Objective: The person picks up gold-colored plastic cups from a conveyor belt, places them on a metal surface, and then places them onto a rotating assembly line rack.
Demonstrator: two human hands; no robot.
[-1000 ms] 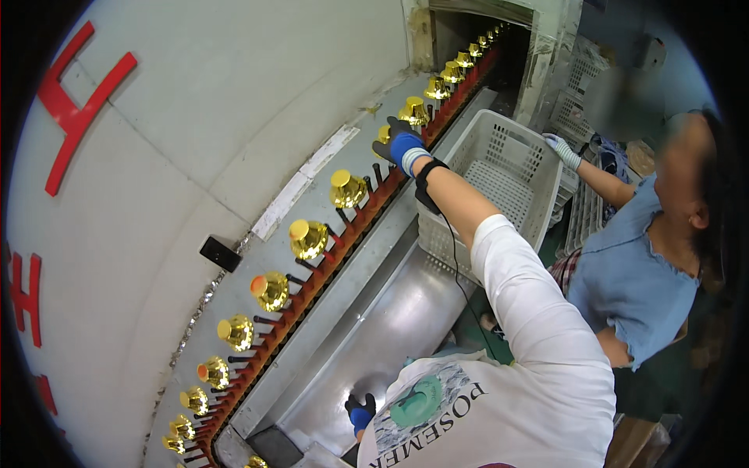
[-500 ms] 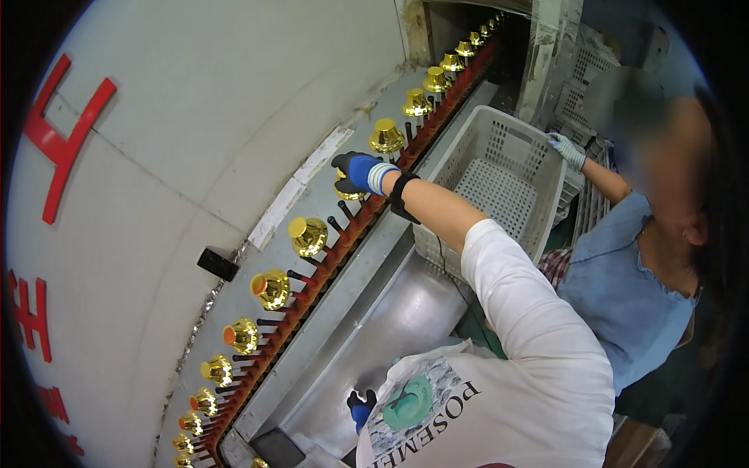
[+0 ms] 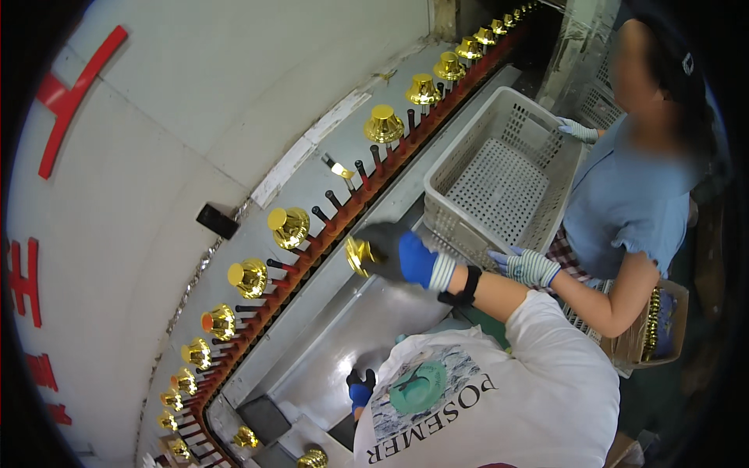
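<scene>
At about 6 o'clock, low in the view, the left hand (image 3: 360,388) in a dark and blue glove shows just past the edge of the white printed shirt (image 3: 499,398); most of it is hidden, so I cannot tell whether its fingers are apart or together. It hangs over the shiny steel trough (image 3: 335,343) that runs below the conveyor.

Near the centre, the right hand (image 3: 402,256), in a dark glove with blue back and striped cuff, is clamped on a gold cap (image 3: 357,256); the cap juts from the fingers toward 9 o'clock, just beside the red conveyor rail (image 3: 312,257) and its row of dark pins. A black wristband (image 3: 466,287) sits on that forearm.

Several bare pins (image 3: 337,201) stand on the rail just at 11 to 12 o'clock of the held cap. More gold caps sit on pins along the rail: one (image 3: 289,227) at 10 o'clock of the hand, another (image 3: 249,278) farther toward 8 o'clock, and one (image 3: 385,125) toward 12 o'clock, with the line shrinking off toward 1 o'clock.

At 2 o'clock of the hand stands a white perforated plastic crate (image 3: 499,175), near it. A co-worker in a blue top grips the crate with striped gloves, one gloved hand (image 3: 527,267) at its near corner, the other (image 3: 579,129) at the far rim.
</scene>
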